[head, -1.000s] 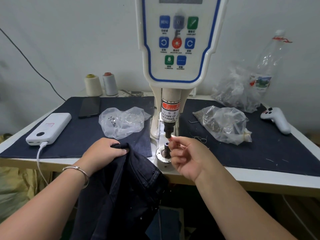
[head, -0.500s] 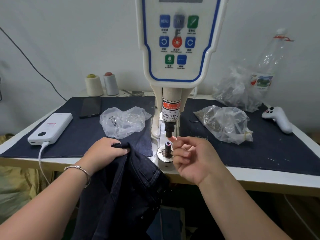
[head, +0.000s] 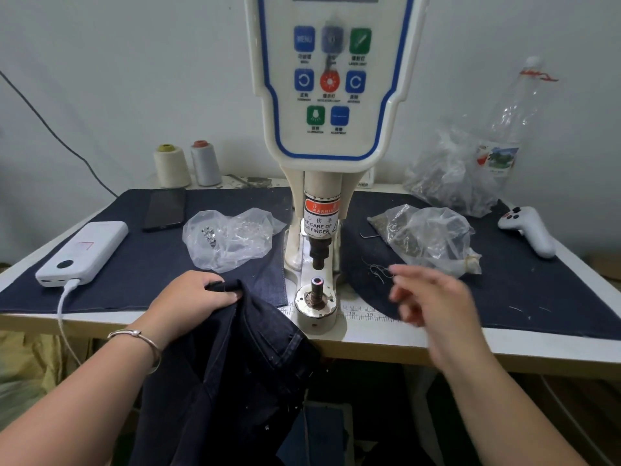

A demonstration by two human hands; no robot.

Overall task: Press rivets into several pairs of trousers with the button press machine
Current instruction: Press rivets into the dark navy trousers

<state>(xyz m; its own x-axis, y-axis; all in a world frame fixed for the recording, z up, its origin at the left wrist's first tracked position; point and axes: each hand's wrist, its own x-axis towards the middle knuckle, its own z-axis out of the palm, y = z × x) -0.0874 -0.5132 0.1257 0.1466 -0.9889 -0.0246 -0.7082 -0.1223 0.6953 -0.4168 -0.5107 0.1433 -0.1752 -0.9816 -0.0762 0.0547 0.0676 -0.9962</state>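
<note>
The button press machine (head: pixel 331 95) stands at the middle of the table, its punch (head: pixel 319 255) raised above the lower die post (head: pixel 316 289). The post's top shows a small pale piece with a reddish spot. Dark trousers (head: pixel 235 364) hang over the table's front edge, left of the die. My left hand (head: pixel 195 297) grips their top edge. Right of the die, my right hand (head: pixel 433 301) is blurred, fingers loosely spread, holding nothing I can see. A clear bag with a few silver rivets (head: pixel 232 238) lies left of the machine.
Dark cloth (head: pixel 537 290) covers the table. A white power bank (head: pixel 84 252) with its cable and a black phone (head: pixel 164 210) lie at the left, two thread cones (head: pixel 186 166) behind. Plastic bags of small parts (head: pixel 426 240), a bottle (head: pixel 514 119) and a white controller (head: pixel 529 230) sit at the right.
My right hand has drawn away from the die post to the right, leaving the small piece on the post's top. My left hand still grips the trousers in the same place.
</note>
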